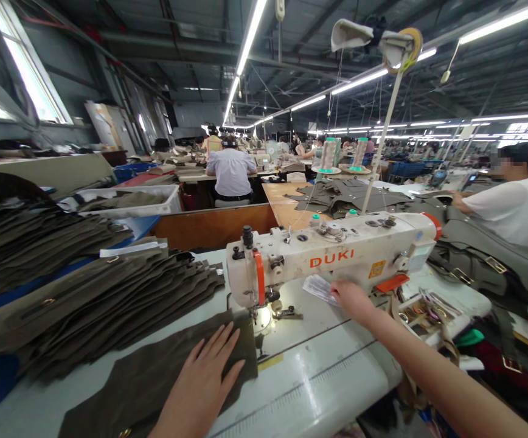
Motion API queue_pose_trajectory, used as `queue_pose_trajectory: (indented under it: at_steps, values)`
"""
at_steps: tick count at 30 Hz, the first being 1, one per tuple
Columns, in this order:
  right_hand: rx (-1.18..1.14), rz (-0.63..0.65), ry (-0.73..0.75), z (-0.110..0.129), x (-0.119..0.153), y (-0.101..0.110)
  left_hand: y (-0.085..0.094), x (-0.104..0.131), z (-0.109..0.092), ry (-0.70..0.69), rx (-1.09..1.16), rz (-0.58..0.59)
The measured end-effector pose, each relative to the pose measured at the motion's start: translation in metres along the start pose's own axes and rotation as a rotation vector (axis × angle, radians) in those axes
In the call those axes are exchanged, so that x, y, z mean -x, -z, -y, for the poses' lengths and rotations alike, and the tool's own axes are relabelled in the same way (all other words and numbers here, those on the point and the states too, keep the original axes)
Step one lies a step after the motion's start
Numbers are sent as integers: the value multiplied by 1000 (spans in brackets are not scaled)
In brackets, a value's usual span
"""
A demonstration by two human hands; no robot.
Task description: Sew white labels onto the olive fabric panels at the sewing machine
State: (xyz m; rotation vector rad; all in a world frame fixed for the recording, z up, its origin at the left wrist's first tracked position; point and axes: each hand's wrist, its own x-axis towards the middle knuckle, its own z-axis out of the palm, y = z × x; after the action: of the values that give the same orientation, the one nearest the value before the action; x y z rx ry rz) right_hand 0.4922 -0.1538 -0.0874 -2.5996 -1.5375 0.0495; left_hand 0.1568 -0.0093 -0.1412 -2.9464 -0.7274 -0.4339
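Note:
My left hand (pixel 207 377) lies flat, fingers spread, on a dark olive fabric panel (pixel 140 371) that reaches up beside the needle area of a white sewing machine (pixel 300 258). A metal fitting shows at the panel's near edge. Over on the right, my right hand (pixel 350 300) is closed on the end of a small stack of white labels (pixel 319 288), under the machine's arm. Its fingertips are partly hidden, so the grip is seen from the back. The lit presser foot (pixel 260 316) stands between the two hands.
Stacked olive panels (pixel 122 304) fill the left side. A tray (pixel 428 313) with scissors and small metal parts sits at right. Thread cones (pixel 328 155) stand behind the machine. A co-worker in white (pixel 517 204) handles fabric at right; another person (pixel 230 170) sits ahead.

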Motion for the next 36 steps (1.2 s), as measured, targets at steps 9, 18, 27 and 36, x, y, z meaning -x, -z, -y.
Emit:
queue_pose_trajectory:
  at_steps: [9,18,27,36]
  values:
    - [-106,-93,-27,4,7,13,-2,-1,2,3,15,-14]
    - [-376,3,273,51,43,15,33,-2,-36,-243,-48,-225]
    - [-632,16,550,135,69,-7,45,-8,-49,-196,289,-272]
    - [-643,-53,545,120,71,-20,39,-7,-8,-130,193,-461]
